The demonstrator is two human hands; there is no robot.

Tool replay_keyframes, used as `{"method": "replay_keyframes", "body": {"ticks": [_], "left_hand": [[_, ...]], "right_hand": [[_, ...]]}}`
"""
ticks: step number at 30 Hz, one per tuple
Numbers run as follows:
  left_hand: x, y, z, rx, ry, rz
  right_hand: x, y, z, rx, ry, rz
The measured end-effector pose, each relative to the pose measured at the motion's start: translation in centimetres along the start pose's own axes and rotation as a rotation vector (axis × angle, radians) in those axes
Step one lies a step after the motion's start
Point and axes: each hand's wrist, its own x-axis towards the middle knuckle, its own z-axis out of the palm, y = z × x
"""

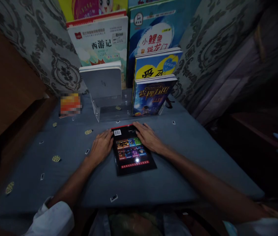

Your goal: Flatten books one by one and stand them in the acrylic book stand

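Observation:
A thin black book (132, 165) lies on the cloth in front of me, its barcode and rows of small coloured pictures facing up. Along its left edge, near the far corner, my left hand (101, 146) is closed on the book with the fingers together. My right hand (149, 138) holds the far right corner, its fingers over the edge and partly covering the cover. Just beyond the book stands a clear display rack (109, 113) with books in it. Fingertips under the book's edges cannot be made out.
The rack bears a grey-covered book (104, 86), a dark blue book (151, 98), a yellow-and-blue book (155, 67) and taller picture books behind. A blurred orange-red item (70, 105) lies at the far left of the cloth-covered table (190, 164). Patterned curtains (66, 70) hang behind.

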Motion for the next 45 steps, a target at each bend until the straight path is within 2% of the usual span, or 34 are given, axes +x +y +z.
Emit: {"method": "replay_keyframes", "body": {"ticks": [6, 17, 23, 28, 34, 40, 45], "left_hand": [[0.2, -0.6, 0.1, -0.009, 0.003, 0.051], [0.1, -0.6, 0.1, -0.034, -0.016, 0.029], [-0.8, -0.3, -0.5, -0.028, -0.023, 0.108], [-3.3, 0.4, -1.0, -0.054, -0.027, 0.182], [-8.2, 2.1, -1.5, -0.137, 0.025, 0.307], [-13.2, 4.7, -2.4, -0.136, -0.006, 0.326], [-14.5, 5.6, -2.4, -0.104, 0.014, 0.32]], "right_hand": [[0.0, -0.2, 0.2, -0.008, 0.014, -0.007], [-0.1, -0.4, 0.5, -0.04, 0.035, -0.004], [0.1, -0.2, 0.8, -0.03, 0.052, -0.006], [0.1, -0.2, 0.8, -0.013, 0.064, -0.012], [0.1, -0.3, 0.8, -0.002, 0.081, -0.018], [0.2, -0.7, 0.4, -0.013, 0.057, 0.005], [0.2, -0.4, 0.7, -0.018, 0.088, -0.008]]}}
